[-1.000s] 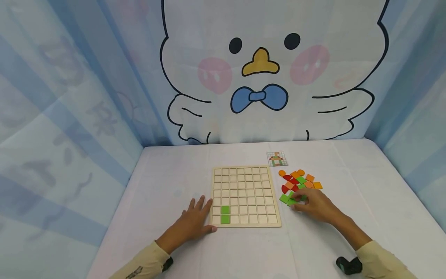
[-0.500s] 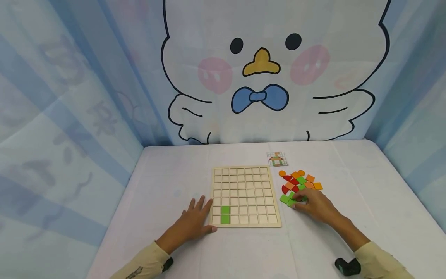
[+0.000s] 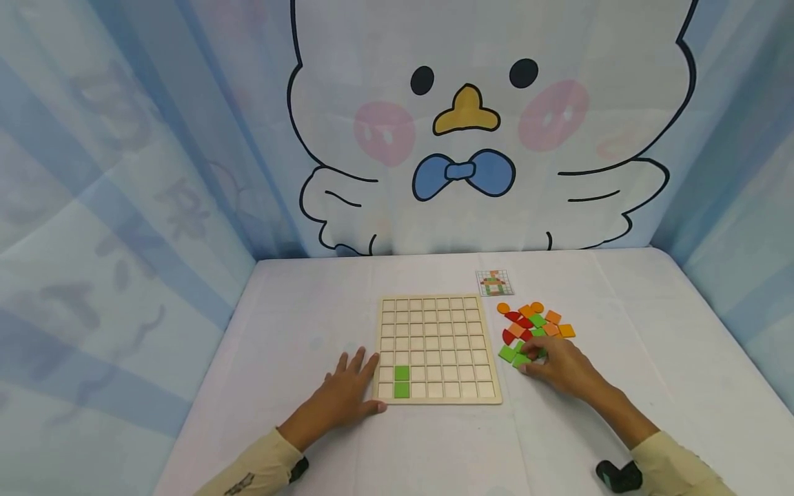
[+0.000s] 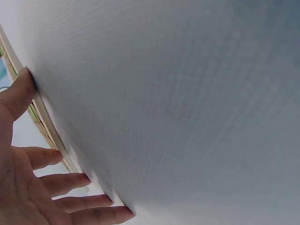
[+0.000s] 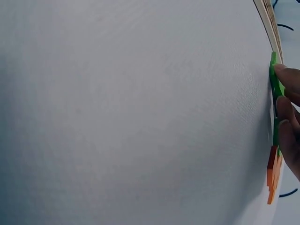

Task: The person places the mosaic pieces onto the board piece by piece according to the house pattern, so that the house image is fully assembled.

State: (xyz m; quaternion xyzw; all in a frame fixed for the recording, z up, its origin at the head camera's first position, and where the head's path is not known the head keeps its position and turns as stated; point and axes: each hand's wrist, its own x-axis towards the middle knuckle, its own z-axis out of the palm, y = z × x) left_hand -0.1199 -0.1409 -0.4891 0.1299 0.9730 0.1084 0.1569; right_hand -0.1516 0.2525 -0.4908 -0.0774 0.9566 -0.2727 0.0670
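The wooden grid board (image 3: 446,344) lies flat, with two green square tiles (image 3: 402,381) one above the other in its lower left cells. My left hand (image 3: 342,399) is spread at the board's lower left corner; in the left wrist view its fingertips (image 4: 123,213) touch the board's edge. To the right of the board, my right hand (image 3: 563,365) is over the near end of a tile pile. Its thumb and fingers pinch a green square tile (image 5: 276,77), partly hidden behind them. Other green tiles (image 3: 507,353) lie right beside the fingertips.
Red part-round tiles (image 3: 508,337), orange squares (image 3: 553,317) and orange discs (image 3: 503,308) make up the rest of the pile. A small pattern card (image 3: 494,283) lies behind the board. The white-covered table (image 3: 298,310) meets a printed curtain (image 3: 459,220) at the back.
Both hands stay in nearly the same places. The right thumb and fingers have closed in slightly at the green tiles. The tiles on the board have not moved.
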